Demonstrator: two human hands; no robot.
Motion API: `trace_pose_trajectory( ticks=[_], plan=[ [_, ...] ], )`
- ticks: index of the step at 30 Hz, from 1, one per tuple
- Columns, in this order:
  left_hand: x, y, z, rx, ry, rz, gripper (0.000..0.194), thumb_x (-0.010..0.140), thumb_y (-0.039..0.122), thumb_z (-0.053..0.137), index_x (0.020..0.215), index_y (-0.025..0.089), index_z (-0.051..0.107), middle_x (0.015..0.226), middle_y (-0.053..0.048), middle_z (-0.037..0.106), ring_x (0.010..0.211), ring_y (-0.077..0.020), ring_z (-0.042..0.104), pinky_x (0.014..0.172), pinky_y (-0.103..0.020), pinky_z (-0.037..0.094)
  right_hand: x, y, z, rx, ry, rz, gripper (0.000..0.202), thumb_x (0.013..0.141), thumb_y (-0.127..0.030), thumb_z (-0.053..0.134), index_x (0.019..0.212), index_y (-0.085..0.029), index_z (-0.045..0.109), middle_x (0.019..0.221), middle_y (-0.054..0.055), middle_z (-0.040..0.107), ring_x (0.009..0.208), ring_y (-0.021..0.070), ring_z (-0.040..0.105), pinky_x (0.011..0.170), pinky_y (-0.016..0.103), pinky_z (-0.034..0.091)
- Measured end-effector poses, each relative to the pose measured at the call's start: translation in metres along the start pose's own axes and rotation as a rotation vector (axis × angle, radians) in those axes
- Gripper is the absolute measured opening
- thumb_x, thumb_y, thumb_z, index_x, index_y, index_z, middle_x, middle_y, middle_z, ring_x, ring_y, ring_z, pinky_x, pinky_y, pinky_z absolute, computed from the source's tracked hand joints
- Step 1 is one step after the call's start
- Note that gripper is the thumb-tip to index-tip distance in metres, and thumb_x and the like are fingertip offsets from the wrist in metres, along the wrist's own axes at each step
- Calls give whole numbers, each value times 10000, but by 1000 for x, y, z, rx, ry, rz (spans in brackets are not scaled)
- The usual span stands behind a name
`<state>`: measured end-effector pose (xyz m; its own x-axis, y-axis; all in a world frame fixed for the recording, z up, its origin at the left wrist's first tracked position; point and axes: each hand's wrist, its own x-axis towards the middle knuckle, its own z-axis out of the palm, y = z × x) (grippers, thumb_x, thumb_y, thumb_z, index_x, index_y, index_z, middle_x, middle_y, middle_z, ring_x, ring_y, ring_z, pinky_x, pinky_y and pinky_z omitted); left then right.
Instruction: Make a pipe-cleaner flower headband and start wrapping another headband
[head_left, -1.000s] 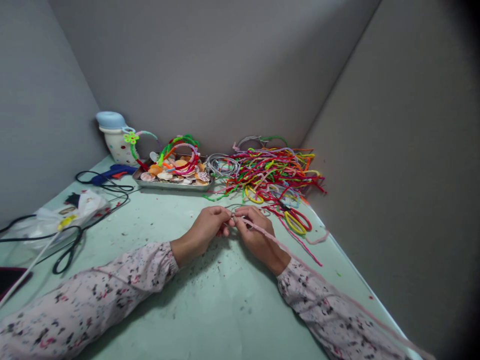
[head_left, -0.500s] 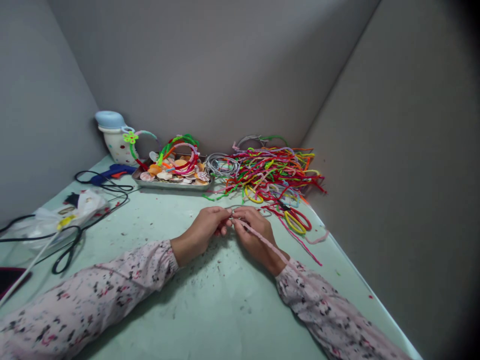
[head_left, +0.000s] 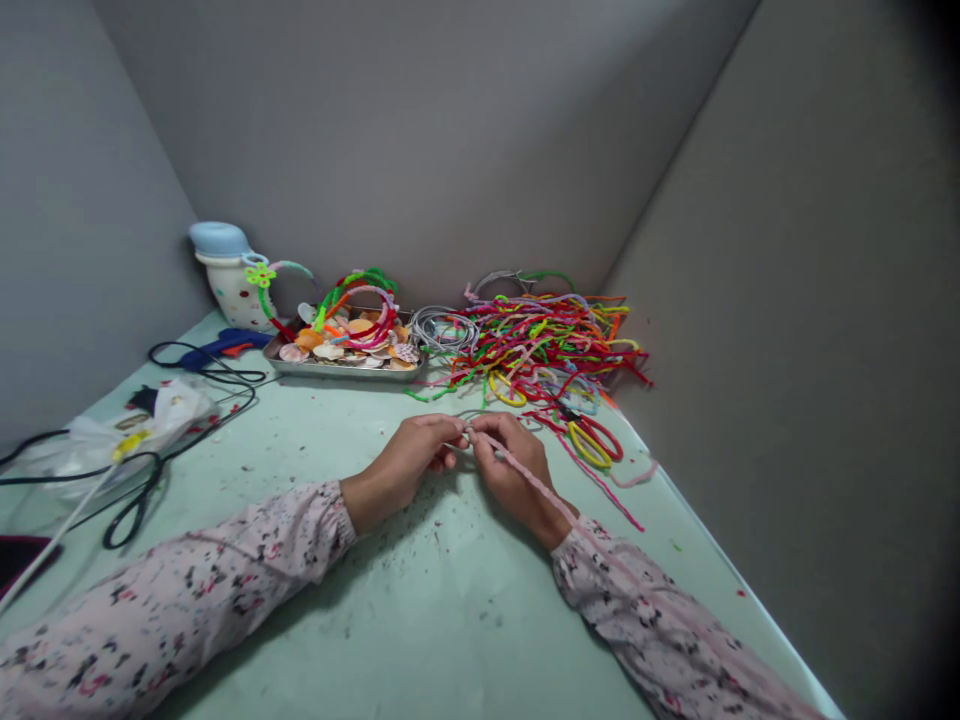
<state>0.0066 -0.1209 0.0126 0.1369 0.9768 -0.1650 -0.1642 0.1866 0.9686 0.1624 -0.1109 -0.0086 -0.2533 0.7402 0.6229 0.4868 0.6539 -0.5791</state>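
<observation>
A pale pink pipe cleaner (head_left: pixel 534 483) runs from my fingertips back over my right wrist and sleeve. My right hand (head_left: pixel 517 475) pinches it near its front end. My left hand (head_left: pixel 412 455) is closed at the fingertips on a thin grey wire (head_left: pixel 471 412), which curves behind both hands. The fingertips of the two hands almost meet above the green tabletop (head_left: pixel 420 620). Where the pink strand meets the wire is too small to make out.
At the back stand a metal tray (head_left: pixel 345 372) of shells and rings, a white cup (head_left: pixel 236 290) and a heap of coloured pipe cleaners (head_left: pixel 547 340). Scissors (head_left: pixel 592 442) lie to the right. A blue glue gun (head_left: pixel 225 345), black cables (head_left: pixel 154 500) and a plastic bag (head_left: pixel 82 445) occupy the left.
My right hand's fingers have shifted slightly to the right, and its grip on the pink strand has changed a little. My left hand has barely moved.
</observation>
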Motion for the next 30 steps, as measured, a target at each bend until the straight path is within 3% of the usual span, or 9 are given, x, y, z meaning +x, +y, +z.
trace_pose_trajectory(
  ticks=[4,30],
  plan=[
    [-2,1,2,-48,0,-25,134,688,167,628,805,111,664,761,-25,608,488,-50,488,447,-189,310,0,-1,-1,8,12,30,133,827,-155,522,916,-208,605,863,21,652,806,166,617,741,271,476],
    [-2,3,2,-50,-24,0,99,701,212,645,710,114,634,630,-17,547,508,-77,459,472,-214,312,-1,-4,-3,90,-32,38,136,818,-173,543,936,-206,600,903,45,638,849,184,606,764,297,493]
  ],
)
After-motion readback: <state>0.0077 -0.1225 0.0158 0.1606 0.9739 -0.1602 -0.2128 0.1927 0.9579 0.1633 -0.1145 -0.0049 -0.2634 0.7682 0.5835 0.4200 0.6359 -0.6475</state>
